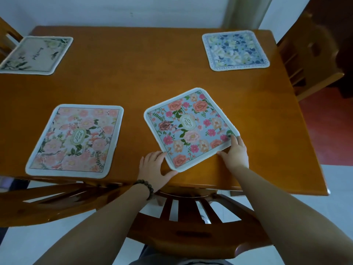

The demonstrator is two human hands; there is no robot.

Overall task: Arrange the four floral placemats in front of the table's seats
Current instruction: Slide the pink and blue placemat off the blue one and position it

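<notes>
A blue placemat with pink and peach flowers (pixel 191 129) lies skewed like a diamond near the table's front edge. My left hand (pixel 152 167) grips its near-left edge, thumb at the bottom corner. My right hand (pixel 236 153) holds its right corner, fingers on top. A pale pink floral placemat (pixel 76 140) lies flat at the front left. A cream placemat with green leaves (pixel 36 54) sits at the far left corner. A blue and white floral placemat (pixel 236 50) sits at the far right.
The wooden table (pixel 152 73) fills the view. A wooden chair back (pixel 191 217) stands right below my hands, another chair (pixel 47 197) to its left. More chairs stand at the far right (pixel 309 54) and far left (pixel 7 39).
</notes>
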